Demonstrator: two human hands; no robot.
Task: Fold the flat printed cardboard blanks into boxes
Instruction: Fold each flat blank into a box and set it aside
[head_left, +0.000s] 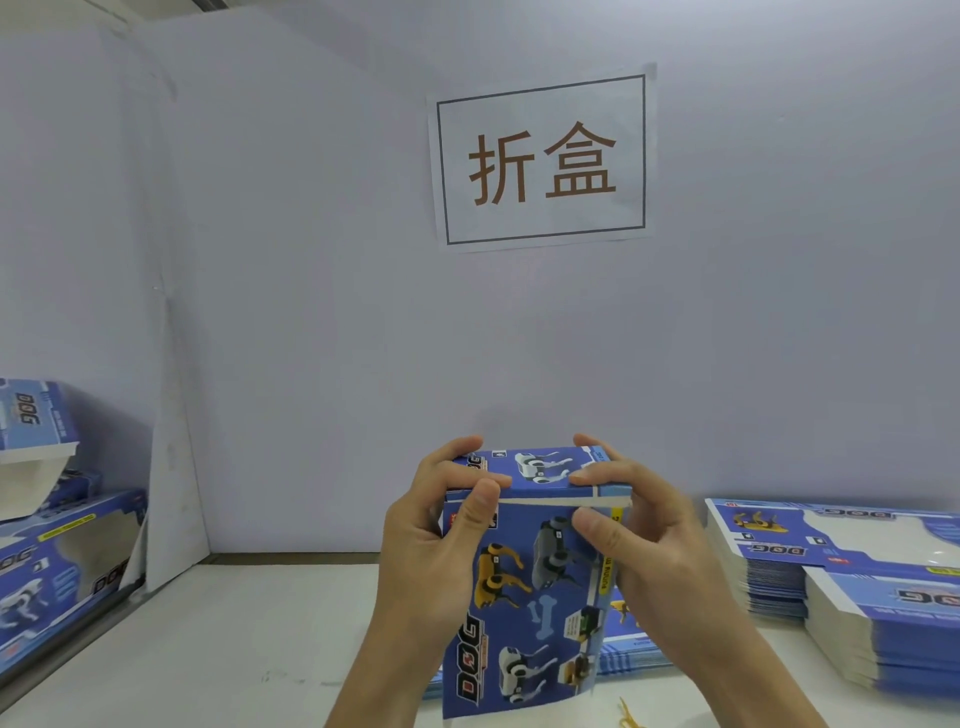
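I hold a blue printed box (535, 597) upright in front of me, its face showing robot dogs and the word DOG. My left hand (436, 540) grips its upper left corner, thumb pressing on the top flap edge. My right hand (644, 540) grips the upper right corner, fingers on the top flap (540, 470), which lies folded over with a thin gap along its front edge. Flat blanks lie in stacks (841, 571) on the table to my right, and a few more (631, 649) lie under the held box.
Folded boxes (57, 566) are piled at the left edge against a white board. A paper sign (543, 161) hangs on the wall ahead. A yellow rubber band (628, 717) lies on the white table (234, 649) near the front.
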